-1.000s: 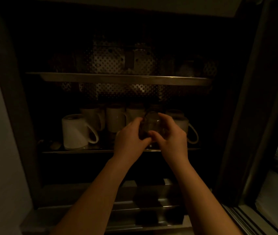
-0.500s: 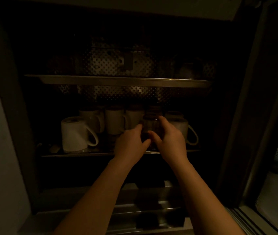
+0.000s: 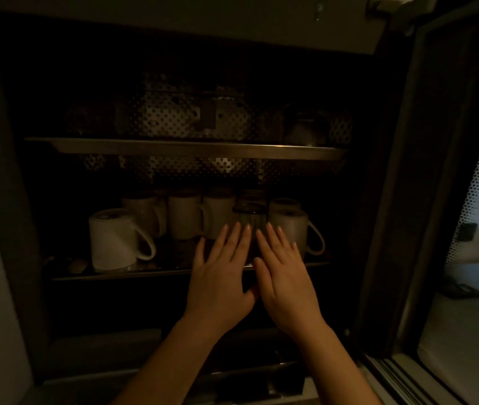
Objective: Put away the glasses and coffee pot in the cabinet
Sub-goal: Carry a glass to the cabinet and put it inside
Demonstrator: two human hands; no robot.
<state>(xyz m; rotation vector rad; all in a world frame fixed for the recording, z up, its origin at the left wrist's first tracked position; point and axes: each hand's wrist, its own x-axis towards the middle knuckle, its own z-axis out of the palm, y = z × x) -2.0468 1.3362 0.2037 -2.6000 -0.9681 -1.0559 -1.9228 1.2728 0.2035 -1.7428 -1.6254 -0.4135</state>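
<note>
Both hands, left hand (image 3: 220,283) and right hand (image 3: 286,280), are hovering flat, fingers straight, gripping nothing, just before the glass (image 3: 248,219) standing among white mugs (image 3: 112,239) on the cabinet shelf (image 3: 121,273).

A glass (image 3: 249,219) stands on the lower shelf (image 3: 156,271) between mugs (image 3: 185,216), behind both hands (image 3: 254,283).
</note>
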